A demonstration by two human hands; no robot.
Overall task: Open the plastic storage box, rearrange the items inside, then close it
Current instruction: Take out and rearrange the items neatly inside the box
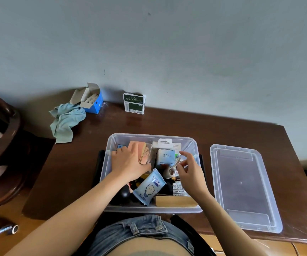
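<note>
Lid (245, 187) beside box (110, 145), cloth (65, 121) behind

A single wide-angle view from a camera worn on a person's head, looking forward and steeply down. It sits close above an open plastic box (112, 143) on a dark wooden table (186, 122), with a grey wall filling the upper half. No second view.

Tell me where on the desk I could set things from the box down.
Bare desk lies behind the storage box, between the green carton and the right edge, and left of the box below the teal cloth. The lid fills the right side. Inside the box it is crowded around both hands.
</note>
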